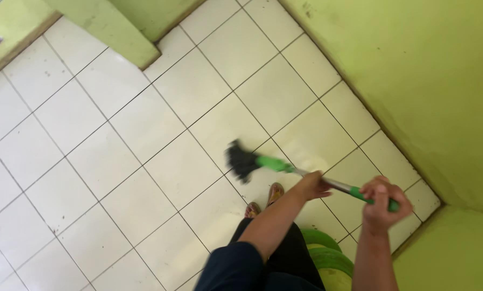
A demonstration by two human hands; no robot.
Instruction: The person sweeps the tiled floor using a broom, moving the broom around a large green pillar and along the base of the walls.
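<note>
A broom with a black bristle head [241, 159] and a green and silver handle [333, 184] lies low over the white tiled floor [117, 140]. My left hand [312, 186] grips the handle at its middle. My right hand [384, 202] is closed around the green upper end of the handle, close to the wall. The bristles touch or hover just over a tile ahead of my feet [266, 199], which wear brown sandals. The broom head is blurred.
Green walls [430, 91] enclose the floor on the right and at the far end, with a green pillar corner [117, 32] at the top. A green round object [327, 256] sits by my legs. Small dark specks dot the tiles at the left.
</note>
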